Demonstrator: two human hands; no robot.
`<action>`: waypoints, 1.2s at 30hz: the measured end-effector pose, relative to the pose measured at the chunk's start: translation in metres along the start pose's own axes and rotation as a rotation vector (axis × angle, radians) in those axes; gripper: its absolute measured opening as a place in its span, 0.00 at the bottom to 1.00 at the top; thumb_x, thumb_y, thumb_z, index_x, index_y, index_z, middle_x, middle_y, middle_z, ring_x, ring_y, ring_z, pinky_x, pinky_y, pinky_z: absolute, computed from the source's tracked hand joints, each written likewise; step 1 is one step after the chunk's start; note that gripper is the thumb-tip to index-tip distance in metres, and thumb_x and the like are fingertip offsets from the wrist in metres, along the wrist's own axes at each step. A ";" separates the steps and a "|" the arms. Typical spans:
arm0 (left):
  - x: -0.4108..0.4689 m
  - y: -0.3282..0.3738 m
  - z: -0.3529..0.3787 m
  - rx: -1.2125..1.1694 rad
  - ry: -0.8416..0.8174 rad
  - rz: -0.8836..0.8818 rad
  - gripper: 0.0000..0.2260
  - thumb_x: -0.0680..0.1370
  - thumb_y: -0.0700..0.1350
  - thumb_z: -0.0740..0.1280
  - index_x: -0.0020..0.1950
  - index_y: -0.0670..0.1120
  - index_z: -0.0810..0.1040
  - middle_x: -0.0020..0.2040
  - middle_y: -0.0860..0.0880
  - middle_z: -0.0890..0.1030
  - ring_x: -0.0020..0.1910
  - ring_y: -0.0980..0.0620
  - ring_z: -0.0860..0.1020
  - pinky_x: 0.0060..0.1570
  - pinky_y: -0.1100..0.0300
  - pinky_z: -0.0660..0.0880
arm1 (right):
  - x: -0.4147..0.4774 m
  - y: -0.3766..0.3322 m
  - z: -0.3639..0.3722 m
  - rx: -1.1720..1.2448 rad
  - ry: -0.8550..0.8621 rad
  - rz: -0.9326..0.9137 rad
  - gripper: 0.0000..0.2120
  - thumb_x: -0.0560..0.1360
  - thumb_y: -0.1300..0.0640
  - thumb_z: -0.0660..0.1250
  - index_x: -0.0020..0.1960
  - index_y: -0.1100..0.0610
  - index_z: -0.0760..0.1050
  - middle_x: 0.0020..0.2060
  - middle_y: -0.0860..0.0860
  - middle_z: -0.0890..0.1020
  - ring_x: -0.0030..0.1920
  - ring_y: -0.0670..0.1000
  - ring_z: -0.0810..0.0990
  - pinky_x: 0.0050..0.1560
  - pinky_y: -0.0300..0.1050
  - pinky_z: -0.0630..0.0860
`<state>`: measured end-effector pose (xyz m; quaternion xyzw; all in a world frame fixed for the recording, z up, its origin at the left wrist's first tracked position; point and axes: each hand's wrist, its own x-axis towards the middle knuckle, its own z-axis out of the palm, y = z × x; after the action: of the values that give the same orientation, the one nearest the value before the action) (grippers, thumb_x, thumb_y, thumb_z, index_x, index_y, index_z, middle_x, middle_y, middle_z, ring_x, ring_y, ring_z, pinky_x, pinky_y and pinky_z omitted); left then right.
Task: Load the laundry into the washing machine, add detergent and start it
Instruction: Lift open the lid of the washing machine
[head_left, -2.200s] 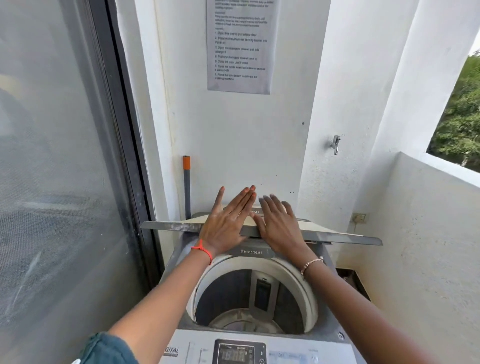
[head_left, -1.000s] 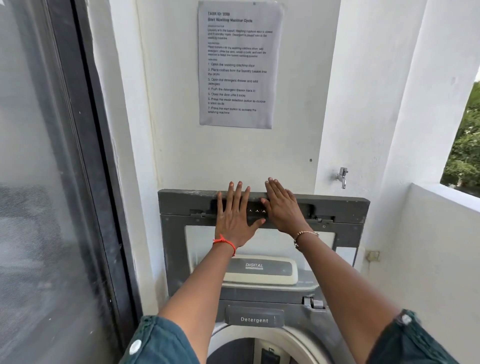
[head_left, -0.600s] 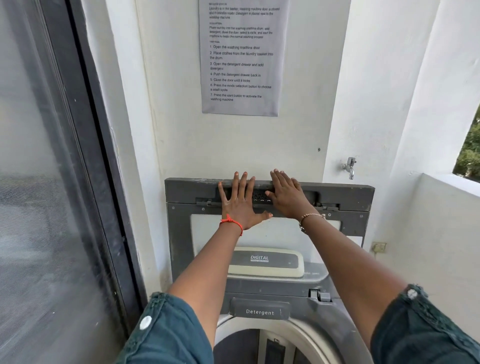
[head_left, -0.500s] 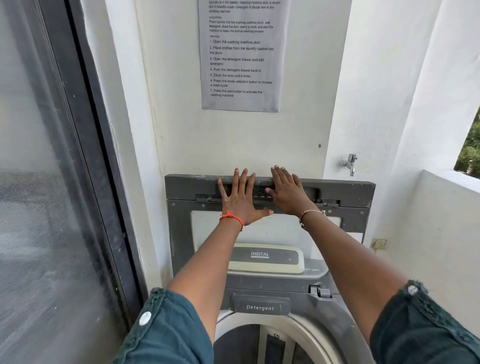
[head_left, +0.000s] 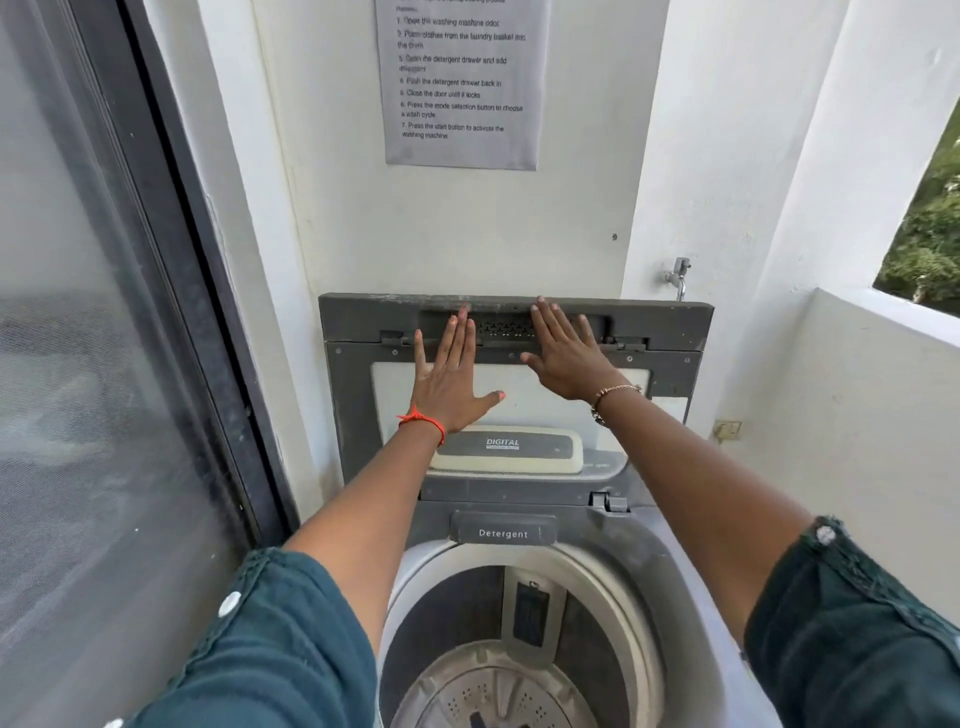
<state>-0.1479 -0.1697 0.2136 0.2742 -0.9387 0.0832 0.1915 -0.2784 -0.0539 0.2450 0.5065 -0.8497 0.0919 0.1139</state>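
Head view: the left hand lies flat on the raised lid, fingers straight and spread, and just right of it the right hand presses flat likewise, both sets of fingertips near the lid's top edge. Below the wrists sit the drawer marked Detergent and the drum, with no laundry showing. If the hands lift off before the lid leans firmly on the wall, it could drop shut onto the arms.

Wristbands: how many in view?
2. One red thread band is on the left wrist. One gold-coloured chain bracelet is on the right wrist. Both wrists show fully, so none seems hidden.
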 end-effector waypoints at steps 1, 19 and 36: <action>-0.006 0.000 0.000 -0.010 -0.004 -0.001 0.43 0.76 0.65 0.55 0.75 0.42 0.35 0.76 0.47 0.34 0.74 0.52 0.34 0.65 0.42 0.27 | -0.009 0.001 0.004 -0.015 0.002 0.000 0.31 0.81 0.46 0.48 0.75 0.58 0.38 0.76 0.50 0.39 0.75 0.49 0.39 0.72 0.52 0.35; -0.213 0.057 0.063 -0.439 -0.441 0.004 0.25 0.81 0.54 0.54 0.74 0.42 0.58 0.75 0.44 0.60 0.74 0.48 0.59 0.72 0.46 0.55 | -0.219 -0.010 0.093 0.186 -0.242 0.086 0.31 0.81 0.46 0.47 0.75 0.58 0.38 0.76 0.52 0.40 0.75 0.48 0.37 0.71 0.49 0.32; -0.259 0.245 0.050 -0.705 -0.314 0.378 0.14 0.81 0.48 0.55 0.54 0.42 0.78 0.52 0.41 0.81 0.52 0.41 0.79 0.48 0.52 0.74 | -0.417 0.039 0.082 0.269 -0.262 0.585 0.28 0.82 0.50 0.50 0.76 0.59 0.44 0.76 0.52 0.44 0.76 0.49 0.42 0.74 0.55 0.42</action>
<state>-0.0966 0.1467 0.0507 0.0247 -0.9612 -0.2519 0.1095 -0.1290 0.2920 0.0450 0.2596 -0.9465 0.1662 -0.0952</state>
